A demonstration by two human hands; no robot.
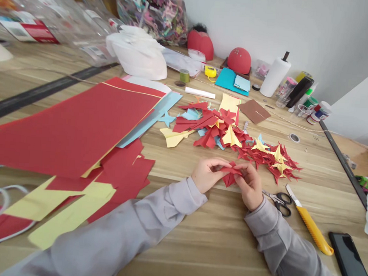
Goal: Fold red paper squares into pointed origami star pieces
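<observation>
Between my two hands is a small folded piece of red paper (pixel 229 180), its pointed lower end hanging down over the table. My left hand (pixel 207 174) pinches its left edge between thumb and fingers. On the other side, my right hand (pixel 249 185) grips the right edge the same way. Just beyond them lies a heap of folded paper shapes (pixel 213 129), mostly red with some yellow and blue. A second cluster of pointed red and yellow folded pieces (pixel 276 160) sits to the right of it. The fingertips hide part of the paper's folds.
Scissors (pixel 281 201), a yellow utility knife (pixel 311 226) with its blade out, and a phone (pixel 352 266) lie right of my right arm. Large red paper sheets (pixel 70 125) and red and yellow scraps (pixel 80 193) cover the left. Bottles (pixel 320 112) stand at the back right.
</observation>
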